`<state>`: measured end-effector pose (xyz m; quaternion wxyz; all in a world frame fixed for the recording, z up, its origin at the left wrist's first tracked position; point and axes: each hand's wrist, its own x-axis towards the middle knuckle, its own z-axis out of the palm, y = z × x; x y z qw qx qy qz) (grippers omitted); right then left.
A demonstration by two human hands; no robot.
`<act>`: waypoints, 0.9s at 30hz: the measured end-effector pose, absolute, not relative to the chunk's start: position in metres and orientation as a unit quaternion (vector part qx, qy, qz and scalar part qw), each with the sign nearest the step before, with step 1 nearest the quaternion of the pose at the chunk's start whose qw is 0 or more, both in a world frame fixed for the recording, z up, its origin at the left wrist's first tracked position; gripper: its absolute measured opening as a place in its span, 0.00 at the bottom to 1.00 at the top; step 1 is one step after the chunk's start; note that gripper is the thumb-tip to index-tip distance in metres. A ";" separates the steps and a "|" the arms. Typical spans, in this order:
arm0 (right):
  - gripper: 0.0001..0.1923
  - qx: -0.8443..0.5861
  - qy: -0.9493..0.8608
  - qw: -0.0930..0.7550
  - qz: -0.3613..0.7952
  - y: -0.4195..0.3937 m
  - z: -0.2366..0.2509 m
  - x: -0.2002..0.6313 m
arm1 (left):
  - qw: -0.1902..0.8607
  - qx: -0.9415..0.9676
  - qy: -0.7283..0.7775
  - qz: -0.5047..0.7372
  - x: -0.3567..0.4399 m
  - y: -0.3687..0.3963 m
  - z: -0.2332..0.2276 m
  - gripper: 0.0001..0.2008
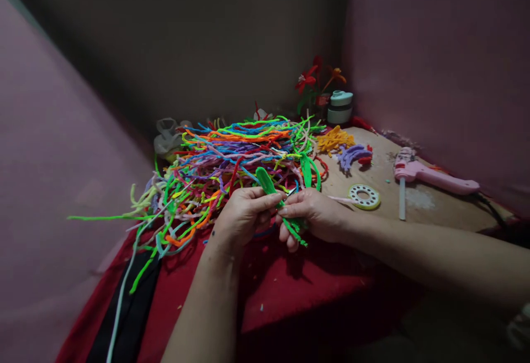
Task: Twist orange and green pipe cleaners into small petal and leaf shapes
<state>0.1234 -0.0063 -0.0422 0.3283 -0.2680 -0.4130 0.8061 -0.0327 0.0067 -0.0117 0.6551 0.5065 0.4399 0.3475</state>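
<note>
My left hand (244, 214) pinches a green pipe cleaner (267, 182) that is bent into a narrow leaf loop and sticks up from my fingertips. Touching it from the right, my right hand (314, 214) grips the same green pipe cleaner's lower stem, whose end pokes out below my fingers. A thin metal tip shows between the two hands; I cannot tell what it is. Both hands hover over a red cloth (285, 285), just in front of a big heap of multicoloured pipe cleaners (232, 158).
On the wooden board (439, 208) lie a pink glue gun (430, 175), a round tape roll (364, 196), and small orange (333, 139) and purple (351, 156) pipe-cleaner bunches. Pipe-cleaner flowers (314, 78) and a small jar (340, 106) stand in the corner. Walls close in on both sides.
</note>
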 end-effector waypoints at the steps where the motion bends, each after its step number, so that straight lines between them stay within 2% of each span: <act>1: 0.07 -0.261 -0.411 0.326 0.810 -0.006 -0.042 0.124 | 0.650 0.507 0.446 0.348 -0.032 0.007 -0.012 0.11; 8: 0.08 -0.214 -0.386 0.327 0.836 -0.003 -0.045 0.123 | 0.616 0.512 0.458 0.385 -0.028 0.006 -0.014 0.12; 16: 0.06 -0.298 -0.385 0.321 0.813 -0.006 -0.038 0.121 | 0.583 0.492 0.494 0.417 -0.021 0.006 -0.014 0.13; 23: 0.06 -0.296 -0.409 0.322 0.801 -0.007 -0.041 0.121 | 0.544 0.481 0.459 0.513 -0.027 0.010 -0.013 0.12; 27: 0.06 -0.295 -0.414 0.325 0.797 -0.007 -0.040 0.122 | 0.474 0.523 0.486 0.516 -0.029 0.011 -0.017 0.10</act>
